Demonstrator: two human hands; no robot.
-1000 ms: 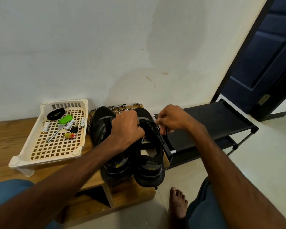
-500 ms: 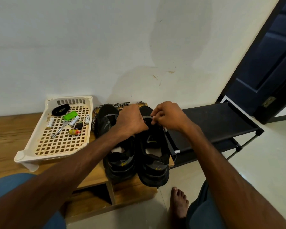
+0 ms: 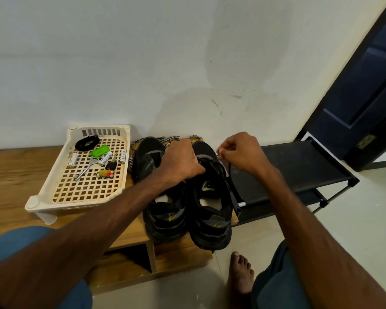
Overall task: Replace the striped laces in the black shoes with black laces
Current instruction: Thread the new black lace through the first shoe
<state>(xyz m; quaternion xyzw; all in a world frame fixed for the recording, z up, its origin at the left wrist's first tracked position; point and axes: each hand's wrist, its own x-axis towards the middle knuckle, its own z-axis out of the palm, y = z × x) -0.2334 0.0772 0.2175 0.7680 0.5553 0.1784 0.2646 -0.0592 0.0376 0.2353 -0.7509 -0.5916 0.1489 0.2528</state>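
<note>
Two black shoes stand side by side at the right end of a wooden bench [image 3: 13, 175], the left shoe [image 3: 152, 157] and the right shoe [image 3: 212, 210]. Their long axes run from viewer to wall [image 3: 187, 63], toes at the wall, heels overhanging the bench's front edge. A cream tray [image 3: 35, 202] lies just left of them and a black shelf [image 3: 299, 161] just right; a bare foot [image 3: 241, 273] rests on the floor below. The striped laces [image 3: 131, 157] lie loose between the shoes and the wall. The left hand [image 3: 183, 161], fingers curled, grips the lacing area of the right shoe. The right hand [image 3: 241, 155] pinches the tip of a black lace [image 3: 229, 172], which drops from the fingers to that shoe. Half a second earlier the two hands touched above the shoe; now the right hand has drawn away to the right over the shelf
</note>
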